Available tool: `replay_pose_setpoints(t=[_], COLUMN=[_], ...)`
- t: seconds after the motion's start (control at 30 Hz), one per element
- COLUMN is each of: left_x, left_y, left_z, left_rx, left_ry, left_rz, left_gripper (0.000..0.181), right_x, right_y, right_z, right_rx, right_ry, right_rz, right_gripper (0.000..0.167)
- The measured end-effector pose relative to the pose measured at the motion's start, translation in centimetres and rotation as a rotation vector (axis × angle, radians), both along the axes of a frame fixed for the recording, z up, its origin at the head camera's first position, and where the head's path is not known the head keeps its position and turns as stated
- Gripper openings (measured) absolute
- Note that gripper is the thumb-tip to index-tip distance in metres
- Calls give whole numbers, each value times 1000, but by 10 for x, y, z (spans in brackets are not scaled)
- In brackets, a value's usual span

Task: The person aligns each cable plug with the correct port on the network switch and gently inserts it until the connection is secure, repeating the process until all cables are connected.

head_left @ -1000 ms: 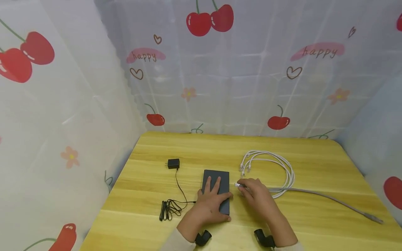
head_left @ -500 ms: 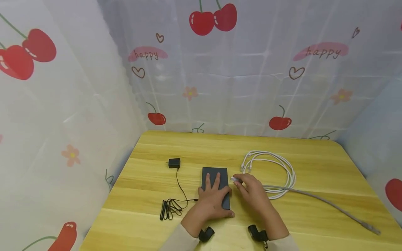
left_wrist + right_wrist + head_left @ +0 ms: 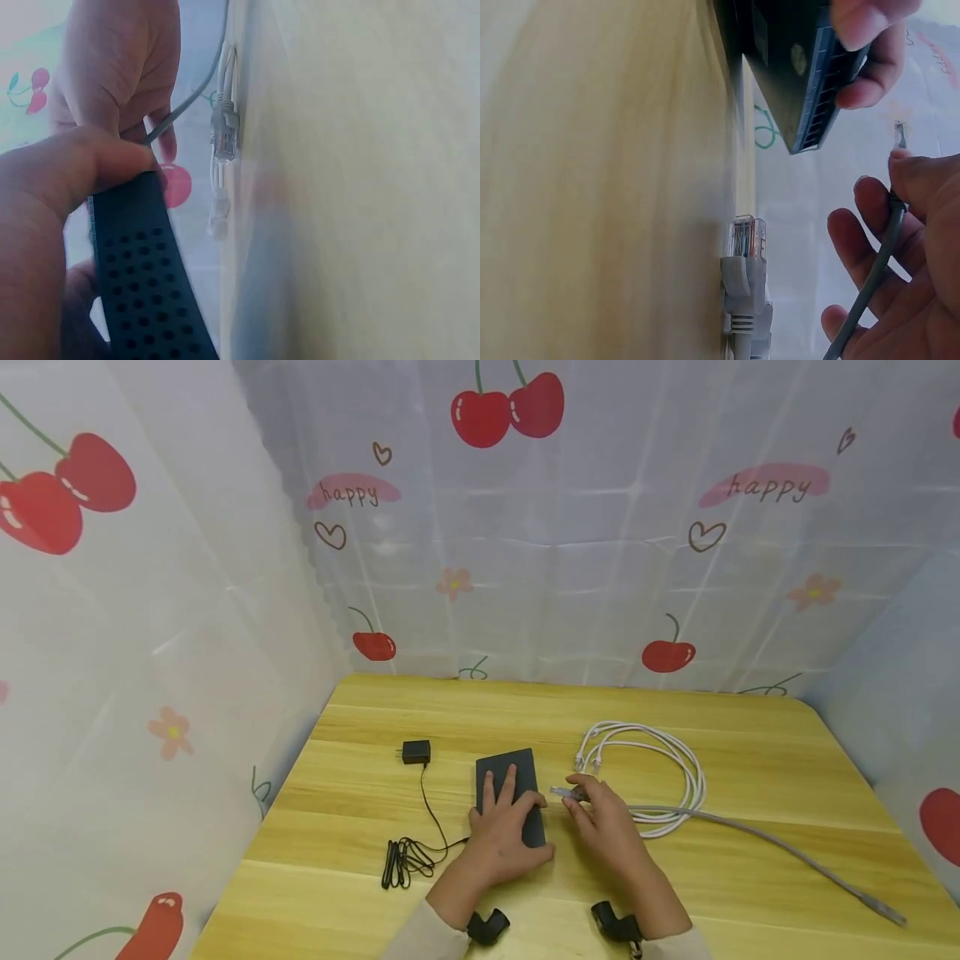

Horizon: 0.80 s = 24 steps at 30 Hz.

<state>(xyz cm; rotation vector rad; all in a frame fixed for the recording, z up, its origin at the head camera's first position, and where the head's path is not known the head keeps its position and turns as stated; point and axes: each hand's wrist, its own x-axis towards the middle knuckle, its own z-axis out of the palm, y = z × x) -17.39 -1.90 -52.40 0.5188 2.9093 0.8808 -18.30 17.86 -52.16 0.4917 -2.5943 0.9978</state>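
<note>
Pinching gray cable plug (image 3: 564,792), right hand (image 3: 611,828) hangs near dark box (image 3: 525,777) (left hand (image 3: 498,850) grips it), plug not yet inserted.

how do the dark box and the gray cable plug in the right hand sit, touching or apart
Apart. The right wrist view shows pale backdrop between the dark box and the plug in the right hand.

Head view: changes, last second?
The left hand turned the flat dark-gray rectangular box counterclockwise, shifting it up-left in frame; the thin gray cable's free end slid down-frame. Nothing newly gripped or released. Coiled white cables and black power adapter stayed put.
</note>
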Motion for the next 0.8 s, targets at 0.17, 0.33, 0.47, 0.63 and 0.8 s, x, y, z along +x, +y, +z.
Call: replay_pose_setpoints(t=[0.17,0.33,0.47,0.63,0.8], left_x=[1,0,0,0,0], left_y=[-4,-6,-8,-9,-9], left_z=[-1,-2,-2,-4,-6], left_rx=[74,117,141,158,168], left_ry=[17,27,35,51,63], left_rz=[14,2,-1,4,3], left_gripper=[50,50,50,50,51], right_x=[1,2,1,2,3], right_y=[-1,-1,0,1,0], right_z=[1,-2,-5,-6,-6], right_rx=[5,31,20,37,34], right_ry=[44,91,126,146,129], right_rz=[15,32,72,158,195], right_gripper=[16,16,16,14,14])
